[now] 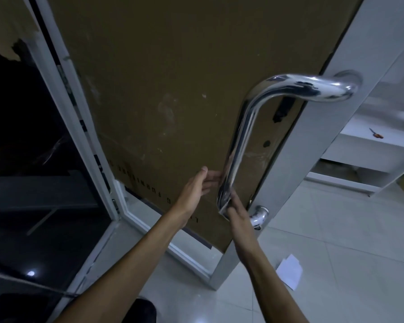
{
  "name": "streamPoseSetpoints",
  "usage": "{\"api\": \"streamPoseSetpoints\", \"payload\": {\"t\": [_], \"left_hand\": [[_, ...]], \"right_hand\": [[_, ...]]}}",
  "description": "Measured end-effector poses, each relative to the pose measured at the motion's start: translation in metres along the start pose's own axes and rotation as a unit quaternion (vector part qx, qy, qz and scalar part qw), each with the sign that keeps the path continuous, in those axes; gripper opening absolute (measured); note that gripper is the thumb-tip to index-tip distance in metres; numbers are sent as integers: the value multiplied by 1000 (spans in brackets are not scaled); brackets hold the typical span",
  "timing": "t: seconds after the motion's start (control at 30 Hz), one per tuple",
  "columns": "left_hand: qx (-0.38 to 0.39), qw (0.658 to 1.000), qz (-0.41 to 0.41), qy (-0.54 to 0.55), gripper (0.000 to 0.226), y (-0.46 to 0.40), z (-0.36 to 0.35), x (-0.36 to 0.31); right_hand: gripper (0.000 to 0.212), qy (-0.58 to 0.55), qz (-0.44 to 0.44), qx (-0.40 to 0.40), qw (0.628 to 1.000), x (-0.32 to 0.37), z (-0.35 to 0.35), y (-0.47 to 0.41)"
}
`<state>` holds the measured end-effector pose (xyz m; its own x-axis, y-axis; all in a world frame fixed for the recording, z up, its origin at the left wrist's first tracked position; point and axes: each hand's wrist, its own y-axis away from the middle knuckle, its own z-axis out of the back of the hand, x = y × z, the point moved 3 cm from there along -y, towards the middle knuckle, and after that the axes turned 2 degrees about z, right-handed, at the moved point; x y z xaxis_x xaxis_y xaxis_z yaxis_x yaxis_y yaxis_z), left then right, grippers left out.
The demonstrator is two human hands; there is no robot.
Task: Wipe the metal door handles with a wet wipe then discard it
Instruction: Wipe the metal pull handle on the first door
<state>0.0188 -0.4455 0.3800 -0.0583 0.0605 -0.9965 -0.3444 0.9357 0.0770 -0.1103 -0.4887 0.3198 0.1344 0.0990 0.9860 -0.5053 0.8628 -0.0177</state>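
A polished metal door handle (240, 127) curves down the right side of a door covered with brown cardboard (161, 78). My right hand (239, 212) holds the handle's lower bend, with fingers and thumb around the bar just above its lower mount (259, 215). My left hand (196, 186) is open just left of the bar, palm toward it, its straight fingertips reaching behind the bar. No wet wipe shows; the right hand may be hiding one.
The door's white metal edge (313, 136) stands ajar over a pale tiled floor (336, 264). A white sheet of paper (289, 270) lies on the tiles. White shelves (369, 141) with a small orange-handled tool (377, 134) stand to the right. A dark room lies to the left.
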Motion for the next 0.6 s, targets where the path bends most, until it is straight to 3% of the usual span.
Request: {"api": "streamPoseSetpoints", "payload": {"t": [0.1,0.2,0.33,0.5,0.6], "left_hand": [[-4,1000,3,-1,45,-1,2,0],[4,1000,7,-5,47,-1,2,1],[9,1000,10,-7,51,-1,4,0],[12,1000,12,-7,52,-1,3,1],[10,1000,18,-9,51,-1,3,1]], "right_hand": [[58,45,-7,-46,998,-2,-18,7],[58,-64,-43,-107,991,12,-32,5],[62,-124,20,-146,981,30,-22,-3],[64,71,68,-133,986,20,-17,9],[59,210,64,-109,970,2,-15,9]]}}
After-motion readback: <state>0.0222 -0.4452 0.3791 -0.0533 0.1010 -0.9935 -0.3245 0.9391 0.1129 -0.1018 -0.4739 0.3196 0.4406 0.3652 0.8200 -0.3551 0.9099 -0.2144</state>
